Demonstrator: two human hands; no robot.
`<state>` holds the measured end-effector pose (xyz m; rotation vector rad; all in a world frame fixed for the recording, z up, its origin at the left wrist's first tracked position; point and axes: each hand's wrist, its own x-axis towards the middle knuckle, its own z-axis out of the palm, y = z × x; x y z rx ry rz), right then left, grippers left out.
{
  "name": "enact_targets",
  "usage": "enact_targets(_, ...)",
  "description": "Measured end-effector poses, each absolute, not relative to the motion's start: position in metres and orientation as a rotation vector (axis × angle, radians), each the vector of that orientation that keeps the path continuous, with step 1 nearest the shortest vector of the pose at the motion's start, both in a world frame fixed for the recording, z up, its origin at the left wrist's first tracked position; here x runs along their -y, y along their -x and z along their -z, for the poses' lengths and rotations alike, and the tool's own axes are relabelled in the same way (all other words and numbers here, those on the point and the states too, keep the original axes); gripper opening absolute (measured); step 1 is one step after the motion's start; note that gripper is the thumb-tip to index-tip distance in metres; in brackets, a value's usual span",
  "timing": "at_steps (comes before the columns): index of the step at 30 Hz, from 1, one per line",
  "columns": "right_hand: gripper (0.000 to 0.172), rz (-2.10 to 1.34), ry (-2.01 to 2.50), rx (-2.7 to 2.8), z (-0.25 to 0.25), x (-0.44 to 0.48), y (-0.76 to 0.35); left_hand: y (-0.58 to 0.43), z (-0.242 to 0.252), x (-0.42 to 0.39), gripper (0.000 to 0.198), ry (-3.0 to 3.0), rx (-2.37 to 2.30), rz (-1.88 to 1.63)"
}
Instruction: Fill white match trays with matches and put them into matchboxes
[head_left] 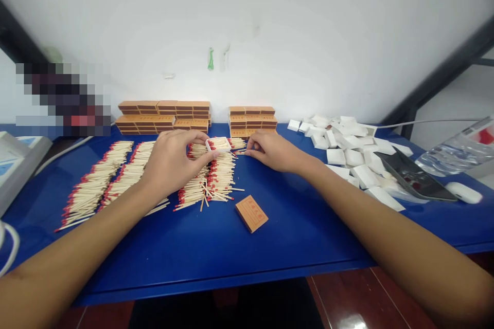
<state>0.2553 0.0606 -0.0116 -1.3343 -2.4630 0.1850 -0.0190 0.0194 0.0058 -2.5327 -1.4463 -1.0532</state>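
My left hand (pixel 173 157) grips a small white tray (pixel 218 149) by its left end, between thumb and fingers; matches lie inside it. Just to the right, my right hand (pixel 270 150) is closed in a pinch at the ends of some matches (pixel 240 152) on the table. Rows of red-tipped matches (pixel 222 177) spread below and beside the tray. An orange matchbox sleeve (pixel 251 214) lies by itself nearer the front edge.
Stacked orange matchboxes (pixel 164 117) and a smaller stack (pixel 252 119) stand against the wall. White trays (pixel 353 149) are piled at right, beside a dark phone-like device (pixel 417 177), a white mouse (pixel 463 192) and a clear bottle (pixel 455 151). A power strip (pixel 19 164) sits left.
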Motion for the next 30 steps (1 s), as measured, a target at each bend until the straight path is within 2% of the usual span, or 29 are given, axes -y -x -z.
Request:
enact_targets(6,0.01,-0.357,1.481,2.51,0.004,-0.062,-0.266,0.02,-0.004,-0.02,0.037,2.542,1.439,1.03)
enact_targets(30,0.006,-0.309,1.223,2.545,0.008,-0.058,-0.256,0.019,-0.005,-0.02,0.038,2.542,1.445,1.04)
